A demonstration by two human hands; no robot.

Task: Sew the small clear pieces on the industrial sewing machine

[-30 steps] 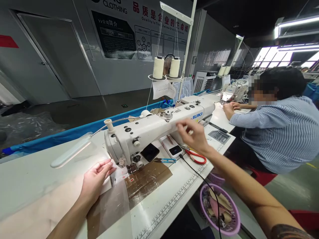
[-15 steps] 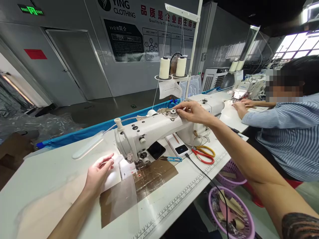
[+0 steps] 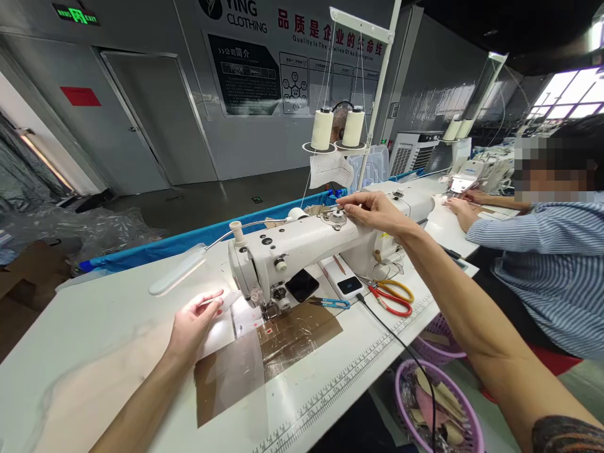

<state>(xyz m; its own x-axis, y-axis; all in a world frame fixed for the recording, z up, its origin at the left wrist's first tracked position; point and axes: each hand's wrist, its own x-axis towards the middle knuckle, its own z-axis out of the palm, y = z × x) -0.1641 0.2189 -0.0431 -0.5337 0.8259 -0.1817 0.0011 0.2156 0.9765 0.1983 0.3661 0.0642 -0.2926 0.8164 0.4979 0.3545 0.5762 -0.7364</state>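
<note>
Right hand (image 3: pixel 375 211) had moved atop sewing machine (image 3: pixel 306 236), grip unclear; left hand (image 3: pixel 191 327) pinched translucent piece (image 3: pixel 230 301), long axis toward machine.

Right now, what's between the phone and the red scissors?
The white power bank lies between the phone and the red scissors, with the blue snips nearer you, in the head view.
</note>
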